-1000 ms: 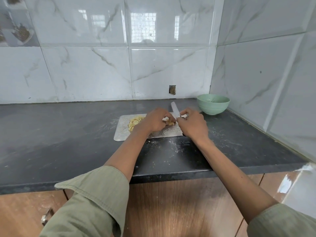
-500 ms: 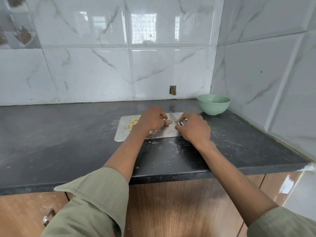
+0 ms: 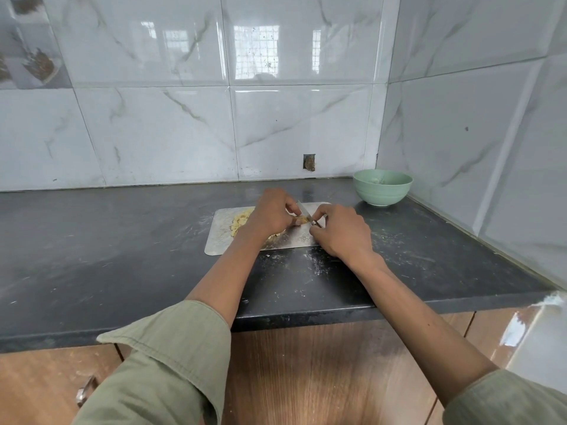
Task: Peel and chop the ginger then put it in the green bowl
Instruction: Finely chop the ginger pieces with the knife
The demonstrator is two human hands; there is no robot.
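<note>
Dark counter (image 3: 122, 256): left hand (image 3: 270, 214) pins ginger (image 3: 300, 220); right hand (image 3: 340, 231) grips knife (image 3: 305, 211), blade pointing away-left.

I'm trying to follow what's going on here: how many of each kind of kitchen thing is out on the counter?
Green bowl: 1
Metal cutting board: 1
Knife: 1
Ginger piece being cut: 1
Pile of chopped ginger: 1
Total: 5
</note>
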